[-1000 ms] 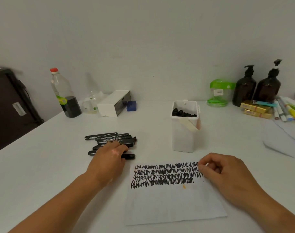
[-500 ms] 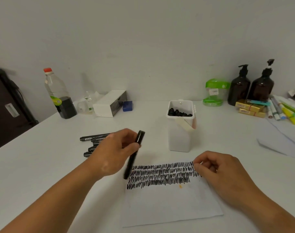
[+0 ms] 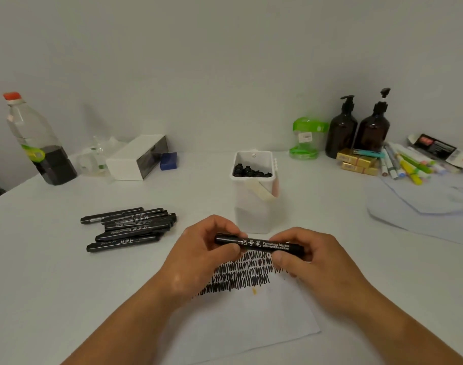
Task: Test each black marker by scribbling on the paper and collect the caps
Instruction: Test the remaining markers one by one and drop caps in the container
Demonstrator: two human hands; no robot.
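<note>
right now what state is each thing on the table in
marker: held level above the paper, gripped at both ends
left hand: grips the marker's left end
right hand: grips its right end
paper: flat, top part scribbled black
white bin: upright, open, black caps inside
loose markers: lying piled left of the paper
clear bottle: upright, capped, part full

Single head-worn wide-angle camera. Looks forward and down across white table [image 3: 53,285] toward plain wall [image 3: 225,61]. Forearms [image 3: 119,325] enter from bottom edge; left hand [image 3: 196,259] and right hand [image 3: 317,262], both gripping black marker [image 3: 262,244], close to lens at low centre. Paper [image 3: 251,320] directly beneath. White container [image 3: 254,214] mid-distance; pump bottles [image 3: 342,135] far right by wall.
</note>
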